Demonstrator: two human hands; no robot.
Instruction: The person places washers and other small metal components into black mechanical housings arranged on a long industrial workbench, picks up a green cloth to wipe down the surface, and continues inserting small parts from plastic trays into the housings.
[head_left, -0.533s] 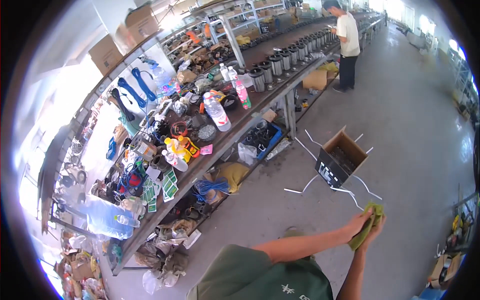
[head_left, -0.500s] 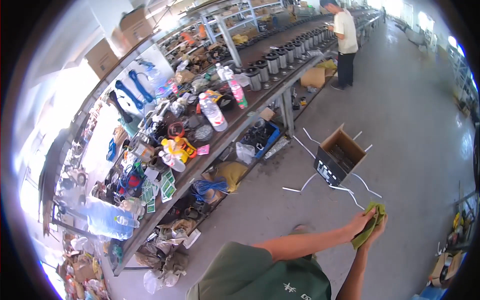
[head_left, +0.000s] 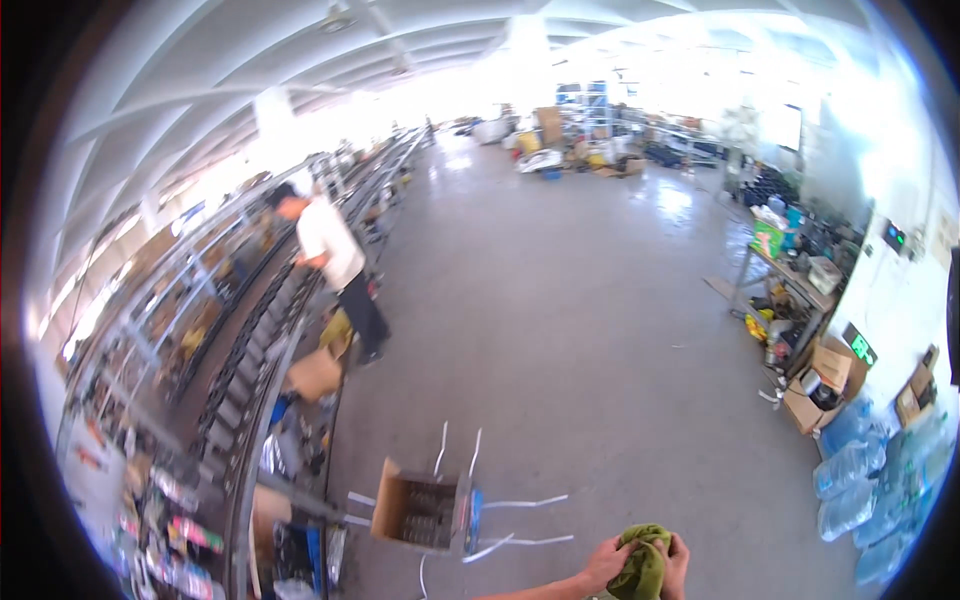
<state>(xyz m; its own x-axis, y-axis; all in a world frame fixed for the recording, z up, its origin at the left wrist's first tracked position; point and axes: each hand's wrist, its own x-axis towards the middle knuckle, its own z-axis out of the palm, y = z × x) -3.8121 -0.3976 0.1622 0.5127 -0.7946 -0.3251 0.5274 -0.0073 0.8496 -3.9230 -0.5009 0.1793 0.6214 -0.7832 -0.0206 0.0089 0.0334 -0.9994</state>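
Left hand: the left hand (head_left: 605, 562) was at the bottom edge of the view, its fingers closed around the left side of a green cloth (head_left: 642, 562); the bare forearm came in from the lower edge.
Right hand: the right hand (head_left: 677, 563) was pressed on the other side of the same cloth, fingers curled on it (only a small part of this hand showed).
Cloth: olive-green, crumpled into a bundle, held between both hands above the grey concrete floor (head_left: 560, 300), low in the picture and right of centre.
Box: an open cardboard box (head_left: 415, 512) stood on the floor just left of the hands, with dark items inside that I could not tell; white strips (head_left: 520, 502) lay on the floor around it.
Shelves: a long rack of shelves (head_left: 250, 330) ran along the left side, full of blurred goods.
Other person: a person in a white shirt and dark trousers (head_left: 335, 270) stood at the rack, well apart from the hands.
Right wall: a metal table (head_left: 800, 285) with mixed things, brown cartons (head_left: 825, 385) below it and large clear water bottles (head_left: 850, 465) near the edge.
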